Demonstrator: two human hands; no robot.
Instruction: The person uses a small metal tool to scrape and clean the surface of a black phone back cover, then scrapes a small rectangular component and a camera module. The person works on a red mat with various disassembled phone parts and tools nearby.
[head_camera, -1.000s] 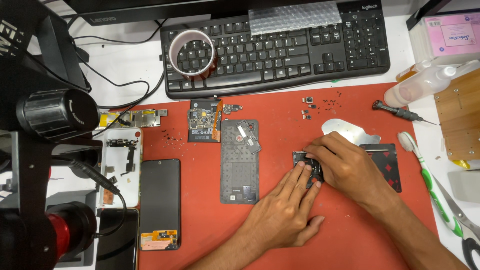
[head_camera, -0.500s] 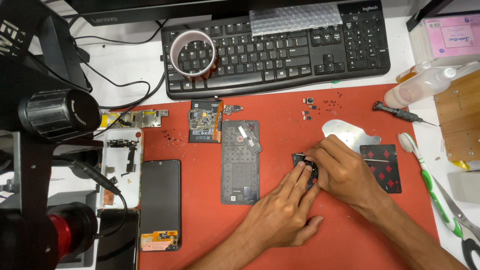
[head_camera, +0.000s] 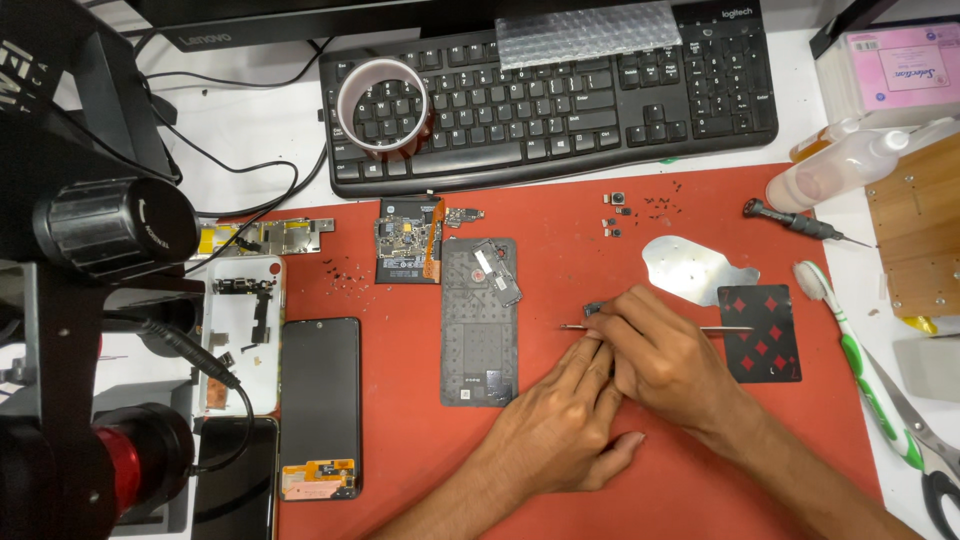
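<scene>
My right hand is closed around a thin metal tool that lies level over the red mat. Its tip sticks out to the left and its other end shows on the right. A small dark phone part lies just above the tip. My left hand rests flat on the mat, fingers together, with the fingertips tucked against the tool and under my right hand. What those fingertips grip is hidden. A grey phone frame lies just left of both hands.
A playing card and a thin metal plate lie right of the hands. A circuit board, a phone screen, loose screws, a screwdriver, a toothbrush, a keyboard, a tape roll and a microscope stand surround the mat.
Both hands have shifted slightly down and left. The tool's tip now sticks out to the left of my fingers, and the playing card is uncovered.
</scene>
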